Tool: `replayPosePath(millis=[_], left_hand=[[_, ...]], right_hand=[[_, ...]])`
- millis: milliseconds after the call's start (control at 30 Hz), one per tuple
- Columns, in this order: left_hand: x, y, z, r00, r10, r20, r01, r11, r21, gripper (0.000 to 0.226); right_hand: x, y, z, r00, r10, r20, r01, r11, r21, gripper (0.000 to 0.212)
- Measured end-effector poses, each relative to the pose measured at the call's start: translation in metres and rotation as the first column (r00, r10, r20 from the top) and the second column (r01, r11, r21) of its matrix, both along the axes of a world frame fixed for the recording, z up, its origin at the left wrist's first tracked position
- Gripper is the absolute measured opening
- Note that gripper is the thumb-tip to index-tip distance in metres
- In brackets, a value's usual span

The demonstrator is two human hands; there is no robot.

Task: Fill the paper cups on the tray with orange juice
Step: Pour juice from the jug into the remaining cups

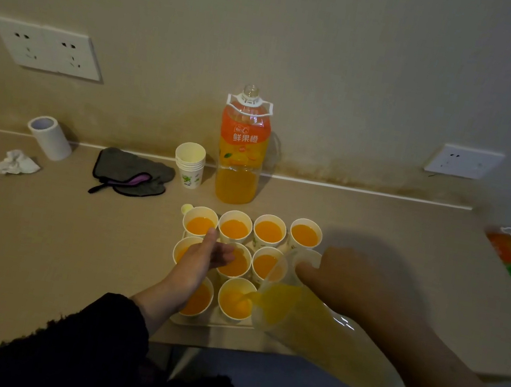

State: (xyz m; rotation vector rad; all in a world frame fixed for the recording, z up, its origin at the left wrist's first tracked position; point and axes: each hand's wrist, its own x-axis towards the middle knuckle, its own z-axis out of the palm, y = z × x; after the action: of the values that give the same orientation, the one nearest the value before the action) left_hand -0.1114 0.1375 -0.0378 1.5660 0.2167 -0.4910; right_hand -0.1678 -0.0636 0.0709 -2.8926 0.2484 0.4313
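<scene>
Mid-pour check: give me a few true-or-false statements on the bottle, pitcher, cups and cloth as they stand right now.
1. The juice bottle stands upright with its cap off. True.
2. The right hand tips the pitcher over a front-row cup. True.
3. The back-row cups are empty. False: all four hold juice.
4. The stack of spare cups stands right of the bottle. False: it stands left of it.
5. The grey cloth lies on the tray. False: it lies on the counter, left of the tray.
</scene>
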Motion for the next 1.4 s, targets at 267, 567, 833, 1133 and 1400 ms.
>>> replayPosePath(millis=[267, 567, 833, 1133, 1400], left_hand=[[0.002, -0.002, -0.001, 1.000, -0.010, 0.006, 0.010, 1.000, 0.006, 0.057], [0.003, -0.002, -0.003, 1.000, -0.003, -0.008, 0.003, 1.000, -0.007, 0.057], [0.003, -0.003, -0.002, 1.000, -0.014, -0.009, 0.014, 1.000, 0.006, 0.058], [0.002, -0.002, -0.002, 1.000, -0.018, -0.010, 0.018, 1.000, -0.001, 0.058], [0.004, -0.003, -0.003, 1.000, -0.015, -0.024, 0.015, 1.000, 0.011, 0.058]], right_hand=[[0.002, -0.002, -0.002, 1.000, 0.002, 0.002, -0.002, 1.000, -0.001, 0.039], [0.006, -0.003, -0.011, 0.999, -0.032, -0.014, 0.033, 0.998, 0.050, 0.036], [0.005, -0.001, -0.002, 1.000, -0.006, -0.016, 0.006, 1.000, -0.026, 0.040], [0.008, -0.002, -0.007, 1.000, -0.003, -0.011, 0.003, 1.000, 0.007, 0.035], [0.009, -0.003, -0.011, 1.000, -0.019, -0.007, 0.019, 0.999, 0.030, 0.036]])
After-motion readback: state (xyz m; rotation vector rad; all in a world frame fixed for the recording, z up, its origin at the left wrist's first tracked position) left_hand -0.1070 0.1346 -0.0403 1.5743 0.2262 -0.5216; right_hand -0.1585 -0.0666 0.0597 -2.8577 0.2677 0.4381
